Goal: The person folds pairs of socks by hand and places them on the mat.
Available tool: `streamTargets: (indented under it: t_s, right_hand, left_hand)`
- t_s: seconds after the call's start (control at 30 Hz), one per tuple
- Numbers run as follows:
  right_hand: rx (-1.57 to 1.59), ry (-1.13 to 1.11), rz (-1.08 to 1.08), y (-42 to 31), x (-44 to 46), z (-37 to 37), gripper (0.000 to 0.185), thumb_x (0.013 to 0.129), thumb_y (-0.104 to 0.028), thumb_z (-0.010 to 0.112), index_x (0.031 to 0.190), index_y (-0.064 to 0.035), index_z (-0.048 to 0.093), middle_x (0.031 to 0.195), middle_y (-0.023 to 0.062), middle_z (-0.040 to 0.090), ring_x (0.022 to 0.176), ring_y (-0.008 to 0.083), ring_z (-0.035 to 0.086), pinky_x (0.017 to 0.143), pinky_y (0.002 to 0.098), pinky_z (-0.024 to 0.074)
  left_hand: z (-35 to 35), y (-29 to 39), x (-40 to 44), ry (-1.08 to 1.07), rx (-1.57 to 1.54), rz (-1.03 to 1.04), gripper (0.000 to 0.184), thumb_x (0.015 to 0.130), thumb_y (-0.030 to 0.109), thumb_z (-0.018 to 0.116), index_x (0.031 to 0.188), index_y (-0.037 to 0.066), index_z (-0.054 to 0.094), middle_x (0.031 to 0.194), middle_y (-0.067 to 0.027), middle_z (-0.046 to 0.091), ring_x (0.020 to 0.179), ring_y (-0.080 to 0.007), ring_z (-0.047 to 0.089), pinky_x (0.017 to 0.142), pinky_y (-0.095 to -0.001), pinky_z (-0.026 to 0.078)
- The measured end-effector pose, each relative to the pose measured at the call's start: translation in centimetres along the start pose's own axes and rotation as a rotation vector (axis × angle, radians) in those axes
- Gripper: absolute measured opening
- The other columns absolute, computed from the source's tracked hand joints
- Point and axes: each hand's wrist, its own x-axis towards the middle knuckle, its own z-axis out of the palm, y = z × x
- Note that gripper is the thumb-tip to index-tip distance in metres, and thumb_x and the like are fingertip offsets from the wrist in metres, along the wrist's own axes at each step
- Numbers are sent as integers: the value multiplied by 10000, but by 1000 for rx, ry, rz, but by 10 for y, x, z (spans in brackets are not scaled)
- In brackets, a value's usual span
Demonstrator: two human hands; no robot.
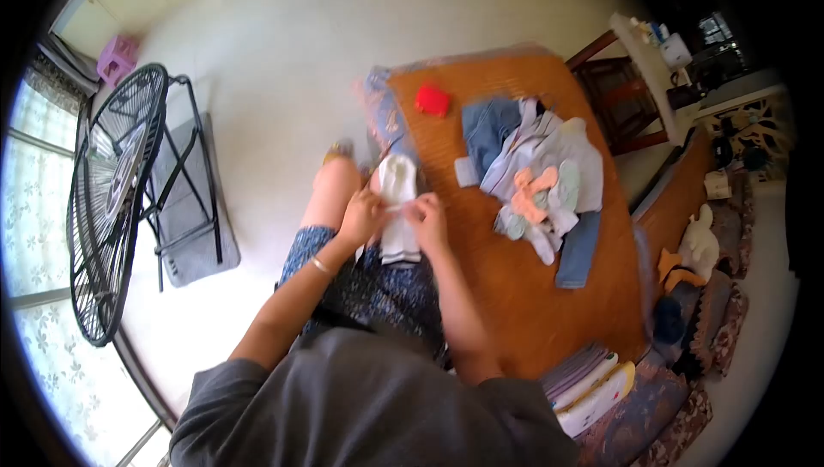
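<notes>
A white sock-like cloth (398, 177) with dark stripes at its lower end lies lengthwise over my lap. Above its middle, my left hand (365, 214) has its fingers closed in a pinch on a thin whitish strip (395, 208). My right hand (427, 216) pinches the strip's other side, close to my left hand. What the strip is cannot be made out. Beneath the cloth is blue patterned clothing (369, 287) on my legs.
On the orange-brown mat (498, 312) to the right lie a clothes pile (549, 158) and a red object (433, 100). Folded cloths (592, 390) sit at its near edge. A black round-backed chair (120, 184) stands left; a wooden chair (614, 89) stands at upper right.
</notes>
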Motion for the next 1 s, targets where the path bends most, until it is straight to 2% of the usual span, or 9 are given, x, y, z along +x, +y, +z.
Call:
streamTargets:
  t_s: [0.03, 0.1, 0.17, 0.3, 0.37, 0.4, 0.6, 0.73, 1.0]
  right_hand:
    - [-18, 39, -58, 7, 4, 0, 143, 737, -128, 741, 825, -34, 679, 859, 107, 559, 786, 237, 557, 677, 324, 454]
    - [-4, -24, -15, -2, -28, 6, 166, 737, -141, 747, 786, -17, 648, 809, 109, 559, 747, 249, 556, 642, 336, 446]
    - [-12, 16, -13, 4, -13, 3, 213, 739, -164, 754, 735, -1, 617, 751, 112, 553, 700, 256, 553, 609, 348, 433]
    - [-35, 40, 9, 4, -5, 1, 298, 747, -201, 764, 658, 18, 582, 694, 119, 540, 635, 258, 539, 571, 355, 413]
    - [-49, -6, 38, 6, -5, 2, 307, 745, -209, 770, 662, 19, 581, 697, 119, 542, 634, 256, 535, 572, 355, 410]
    - [-48, -18, 44, 8, -3, 2, 301, 741, -208, 774, 680, 21, 589, 700, 117, 540, 635, 247, 532, 575, 352, 410]
    - [73, -46, 113, 14, -4, -1, 250, 786, -207, 742, 774, 22, 642, 734, 103, 545, 674, 220, 546, 600, 324, 420]
    - [115, -66, 110, 19, -6, -3, 211, 818, -199, 713, 840, 8, 678, 771, 99, 561, 717, 214, 561, 631, 313, 431]
    - [45, -88, 116, 16, -3, -4, 234, 821, -213, 711, 800, 14, 658, 765, 113, 558, 710, 230, 559, 618, 326, 426]
  left_hand:
    - [9, -7, 4, 19, 22, 45, 260, 676, 235, 813, 756, 46, 655, 783, -127, 592, 801, -293, 559, 717, -383, 453]
    - [-4, 2, -33, -77, 28, -134, 245, 704, 224, 788, 742, 17, 663, 755, -142, 590, 726, -283, 565, 656, -375, 451]
    - [1, 1, -13, -130, -72, -222, 257, 732, 227, 764, 741, -13, 670, 686, -144, 584, 646, -264, 565, 601, -367, 440]
    - [3, -4, -5, -97, -108, -176, 284, 771, 242, 734, 760, -35, 676, 638, -142, 587, 600, -218, 565, 569, -351, 429]
    - [3, -7, -3, -214, -191, -321, 254, 764, 235, 732, 807, -14, 704, 654, -158, 593, 648, -267, 579, 616, -370, 461]
    - [-4, 0, 2, -297, -231, -431, 237, 787, 229, 719, 827, -4, 711, 637, -151, 585, 629, -233, 580, 605, -345, 465]
    - [-1, -4, 1, -69, -241, -146, 249, 774, 227, 738, 789, -18, 698, 584, -109, 575, 549, -205, 544, 582, -330, 461]
    - [-5, -11, -4, -163, -144, -210, 255, 765, 241, 751, 793, -7, 701, 597, -99, 593, 542, -188, 538, 566, -325, 450]
    - [1, -17, -6, -188, -260, -368, 251, 818, 246, 707, 820, -5, 706, 583, -87, 601, 530, -132, 529, 528, -320, 434]
